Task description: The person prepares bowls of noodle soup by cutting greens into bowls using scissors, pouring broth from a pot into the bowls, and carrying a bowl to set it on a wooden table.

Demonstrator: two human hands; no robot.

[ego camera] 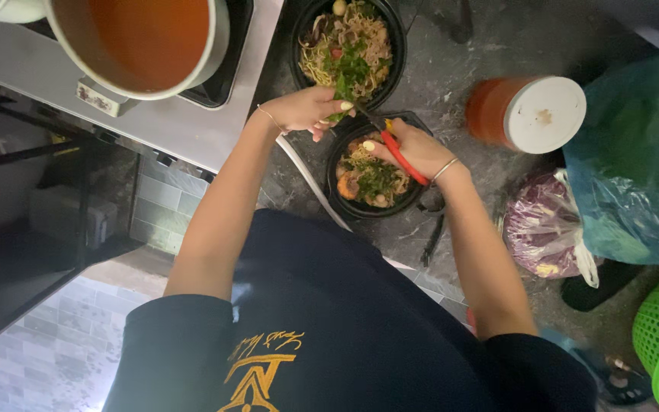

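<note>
Head view: two black bowls of noodles on bench (467, 84).
Far bowl (348, 49): garnished with greens.
Near bowl (374, 179): partly garnished.
Left hand (306, 109): pinches greens.
Right hand (415, 149): grips red scissors (400, 155).

- Lying across twelve to three o'clock: dark marbled counter (490, 46).
- Showing at seven o'clock: pale grey tiled floor (55, 358).
- Standing dim at nine o'clock: dark shelving (32, 229).

Two noodle bowls side by side, near bowl (375, 177) below far bowl (348, 52), pot (143, 46) left, lidded tub (528, 113) right
</note>
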